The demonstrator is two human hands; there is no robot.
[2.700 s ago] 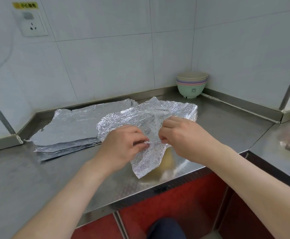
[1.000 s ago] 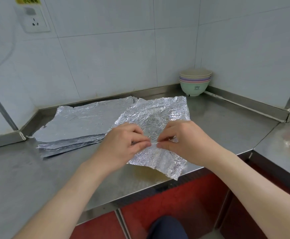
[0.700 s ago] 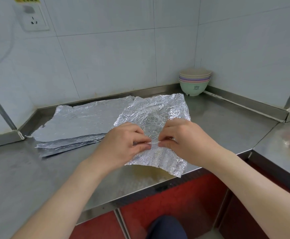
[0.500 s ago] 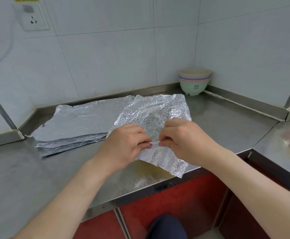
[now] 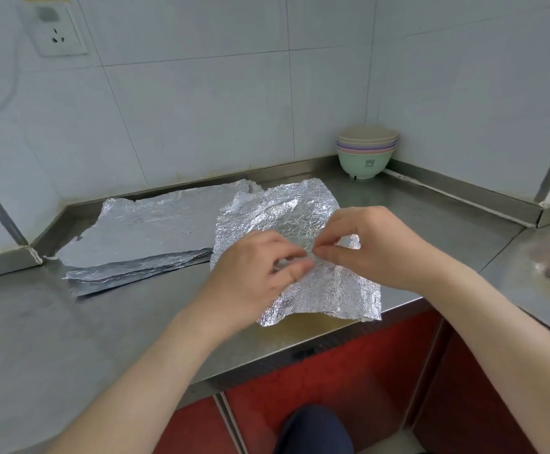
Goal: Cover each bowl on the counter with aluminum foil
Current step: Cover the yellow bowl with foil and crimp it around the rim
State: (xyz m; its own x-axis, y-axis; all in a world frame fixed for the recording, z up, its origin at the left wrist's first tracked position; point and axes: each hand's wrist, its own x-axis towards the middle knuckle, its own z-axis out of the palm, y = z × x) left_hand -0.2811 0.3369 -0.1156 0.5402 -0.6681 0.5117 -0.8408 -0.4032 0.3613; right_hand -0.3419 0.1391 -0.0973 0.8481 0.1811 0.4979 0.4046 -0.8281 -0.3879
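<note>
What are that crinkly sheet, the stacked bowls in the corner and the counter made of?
The foil sheet: thin aluminium foil, shiny, finely crumpled. The stacked bowls: probably matte plastic or melamine; opaque pastel colours, no glaze shine. The counter: looks like brushed stainless steel, grey with blurry reflections.

I've got bright, even light here, soft shadows, glare off the foil sheet (image 5: 300,217) and table (image 5: 70,322), walls bowing at the frame's edges.

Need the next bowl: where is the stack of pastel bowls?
In the head view, the stack of pastel plastic bowls stands far right on the steel counter, in the wall corner beyond the crumpled foil sheet.
</note>
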